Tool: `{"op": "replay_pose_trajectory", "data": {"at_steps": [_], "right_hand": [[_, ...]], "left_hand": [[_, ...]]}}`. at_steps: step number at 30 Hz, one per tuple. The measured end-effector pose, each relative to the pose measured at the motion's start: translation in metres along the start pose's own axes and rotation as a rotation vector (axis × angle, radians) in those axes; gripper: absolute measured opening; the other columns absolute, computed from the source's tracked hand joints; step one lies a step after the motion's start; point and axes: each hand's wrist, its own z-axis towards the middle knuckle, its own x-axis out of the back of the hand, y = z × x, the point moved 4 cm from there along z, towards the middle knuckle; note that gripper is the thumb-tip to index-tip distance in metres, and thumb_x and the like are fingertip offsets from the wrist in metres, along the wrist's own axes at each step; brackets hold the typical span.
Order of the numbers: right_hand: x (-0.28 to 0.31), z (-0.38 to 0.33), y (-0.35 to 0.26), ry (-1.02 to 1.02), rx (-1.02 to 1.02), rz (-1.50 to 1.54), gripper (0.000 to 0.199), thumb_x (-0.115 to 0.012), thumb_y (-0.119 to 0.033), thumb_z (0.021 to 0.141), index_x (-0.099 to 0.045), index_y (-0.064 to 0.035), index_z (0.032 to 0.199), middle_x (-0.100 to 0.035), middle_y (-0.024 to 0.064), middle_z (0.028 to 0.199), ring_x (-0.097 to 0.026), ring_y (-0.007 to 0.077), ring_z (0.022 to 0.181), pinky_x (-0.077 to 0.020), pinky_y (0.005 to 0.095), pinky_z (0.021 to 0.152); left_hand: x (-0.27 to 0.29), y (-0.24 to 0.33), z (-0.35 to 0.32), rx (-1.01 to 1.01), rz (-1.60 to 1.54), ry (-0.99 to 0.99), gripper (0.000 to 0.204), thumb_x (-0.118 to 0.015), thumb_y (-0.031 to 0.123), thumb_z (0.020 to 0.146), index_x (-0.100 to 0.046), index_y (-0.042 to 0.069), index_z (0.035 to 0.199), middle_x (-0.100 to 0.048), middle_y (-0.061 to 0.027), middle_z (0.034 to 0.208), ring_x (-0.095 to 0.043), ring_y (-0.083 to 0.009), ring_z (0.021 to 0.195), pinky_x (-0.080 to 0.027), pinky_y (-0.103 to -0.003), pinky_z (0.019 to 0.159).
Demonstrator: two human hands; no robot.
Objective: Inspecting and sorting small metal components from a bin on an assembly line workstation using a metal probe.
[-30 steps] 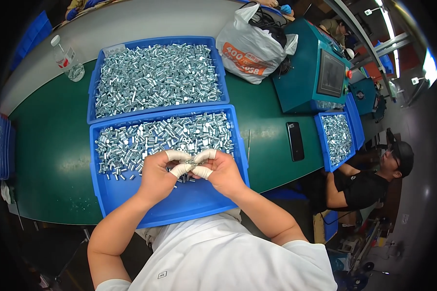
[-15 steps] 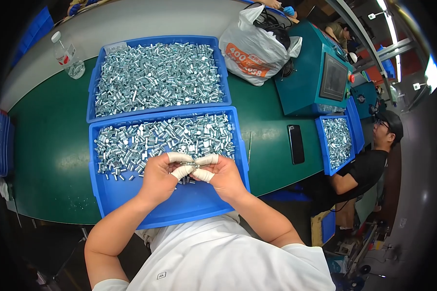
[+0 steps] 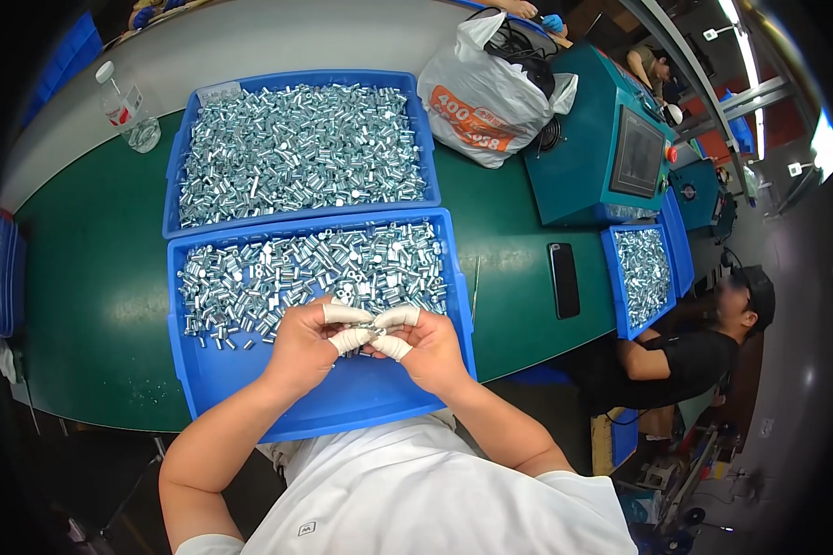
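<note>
Over the near tray on the desk, left hand and right hand meet, each grip pinched narrow on small metal parts, and a loose pile lies in the tray just beyond!

Many small silvery cylinders lie heaped in the near tray, across its far part, pointing every way; some stand on end, showing round ends. At the heap's near left edge, a few lie singly on the near tray's floor. The held pieces, also silvery, are above the near tray's middle, mostly hidden, their number and tilt unclear.
</note>
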Motion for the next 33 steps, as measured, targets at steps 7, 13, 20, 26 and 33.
{"op": "replay_pose_trajectory", "data": {"at_steps": [7, 13, 20, 26, 33], "right_hand": [[-0.002, -0.007, -0.006, 0.017, 0.076, -0.125, 0.019, -0.067, 0.005, 0.093, -0.067, 0.0025, 0.111, -0.072, 0.0089, 0.105, -0.071, 0.0159, 0.096, -0.0589, 0.0291, 0.087], [0.001, -0.009, -0.005, -0.002, 0.077, -0.23, 0.02, -0.066, 0.007, 0.093, -0.066, 0.0043, 0.113, -0.072, 0.0108, 0.106, -0.07, 0.0167, 0.098, -0.057, 0.0313, 0.089], [0.005, -0.019, -0.006, 0.02, -0.069, -0.166, 0.02, -0.067, 0.003, 0.094, -0.066, 0.0029, 0.114, -0.073, 0.0113, 0.103, -0.073, 0.0174, 0.089, -0.0583, 0.0277, 0.075], [0.006, -0.039, -0.007, 0.018, -0.006, -0.123, 0.019, -0.068, 0.005, 0.092, -0.064, 0.0052, 0.111, -0.071, 0.0132, 0.104, -0.072, 0.0199, 0.092, -0.0598, 0.0305, 0.078], [0.009, -0.062, -0.008, -0.017, -0.007, -0.146, 0.019, -0.07, 0.007, 0.09, -0.064, 0.0065, 0.107, -0.071, 0.014, 0.104, -0.072, 0.019, 0.094, -0.0599, 0.0319, 0.082]], "left_hand": [[-0.003, 0.0, -0.002, 0.049, -0.031, -0.04, 0.018, -0.075, -0.002, 0.088, -0.074, -0.002, 0.106, -0.071, -0.0075, 0.096, -0.071, -0.0159, 0.088, -0.059, -0.028, 0.079], [-0.002, 0.003, -0.003, 0.149, 0.017, -0.103, 0.016, -0.07, -0.005, 0.09, -0.072, -0.005, 0.106, -0.073, -0.0109, 0.098, -0.069, -0.0147, 0.085, -0.058, -0.028, 0.077], [-0.007, 0.007, -0.002, 0.161, 0.083, -0.147, 0.015, -0.076, 0.0, 0.087, -0.073, -0.004, 0.102, -0.074, -0.0082, 0.093, -0.07, -0.013, 0.084, -0.057, -0.026, 0.076], [-0.017, 0.004, -0.013, 0.194, 0.055, -0.227, 0.012, -0.078, 0.003, 0.087, -0.074, -0.001, 0.098, -0.075, -0.0086, 0.091, -0.072, -0.0129, 0.084, -0.057, -0.026, 0.074], [-0.027, 0.004, -0.024, 0.26, 0.102, -0.317, 0.013, -0.081, 0.004, 0.085, -0.074, 0.001, 0.095, -0.074, -0.0058, 0.089, -0.068, -0.0102, 0.077, -0.055, -0.025, 0.071]]}}
